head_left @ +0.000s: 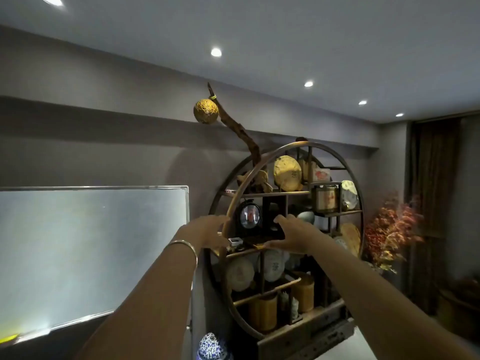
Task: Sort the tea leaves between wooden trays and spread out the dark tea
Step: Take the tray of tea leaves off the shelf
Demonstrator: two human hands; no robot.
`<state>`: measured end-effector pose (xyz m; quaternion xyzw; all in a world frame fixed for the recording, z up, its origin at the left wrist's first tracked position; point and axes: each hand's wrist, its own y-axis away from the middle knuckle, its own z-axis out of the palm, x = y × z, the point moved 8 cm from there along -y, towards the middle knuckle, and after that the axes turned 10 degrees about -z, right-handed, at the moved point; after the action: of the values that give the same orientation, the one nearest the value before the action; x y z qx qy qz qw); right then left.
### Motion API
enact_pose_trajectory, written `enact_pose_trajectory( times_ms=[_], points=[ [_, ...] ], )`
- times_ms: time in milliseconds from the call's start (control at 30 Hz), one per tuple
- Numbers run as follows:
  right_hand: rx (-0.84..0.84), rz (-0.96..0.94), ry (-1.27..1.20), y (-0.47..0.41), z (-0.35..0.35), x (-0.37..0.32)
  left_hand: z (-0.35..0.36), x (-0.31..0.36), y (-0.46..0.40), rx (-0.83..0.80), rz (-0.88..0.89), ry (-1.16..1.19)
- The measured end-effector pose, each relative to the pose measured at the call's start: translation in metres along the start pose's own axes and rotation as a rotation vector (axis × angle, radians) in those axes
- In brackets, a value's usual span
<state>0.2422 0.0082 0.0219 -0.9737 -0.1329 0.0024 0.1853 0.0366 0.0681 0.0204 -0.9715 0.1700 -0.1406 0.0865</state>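
Observation:
No loose tea leaves show in the head view. Both arms reach forward and up toward a round wooden display shelf [285, 229]. My left hand [207, 231], with a bangle on its wrist, has straight fingers at the shelf's curved left rim. My right hand [292, 236] is spread, fingers up and thumb low, in front of the middle shelf. Between the two hands a dark flat object [255, 240] lies on that shelf; I cannot tell whether it is a tray. Neither hand holds anything.
The shelf carries round wrapped tea cakes [287, 174], plates, jars and bamboo canisters [302, 292]. A whiteboard [91, 255] hangs at the left. A blue-and-white vase [211, 346] stands below. Red dried flowers [392, 229] and a dark curtain are at the right.

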Motion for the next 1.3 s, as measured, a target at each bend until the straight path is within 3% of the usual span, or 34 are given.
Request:
enact_pose_trajectory(
  times_ms=[300,600,900,1100,1300],
  points=[
    [-0.011,0.103,-0.015,-0.119,0.036,0.117,0.036,0.013,-0.192,-0.075,0.089,0.001],
    [-0.024,0.121,-0.006,-0.186,0.076,0.208,0.111,0.027,-0.320,-0.172,0.088,-0.064],
    [-0.022,0.116,-0.044,-0.272,0.109,0.351,0.141,0.093,-0.475,-0.106,0.126,-0.037],
    [-0.033,0.086,-0.130,-0.328,0.142,0.449,0.173,0.118,-0.567,-0.087,0.070,0.008],
    [-0.022,0.022,-0.191,-0.374,0.202,0.493,0.223,0.087,-0.618,-0.127,-0.052,0.019]
  ],
)
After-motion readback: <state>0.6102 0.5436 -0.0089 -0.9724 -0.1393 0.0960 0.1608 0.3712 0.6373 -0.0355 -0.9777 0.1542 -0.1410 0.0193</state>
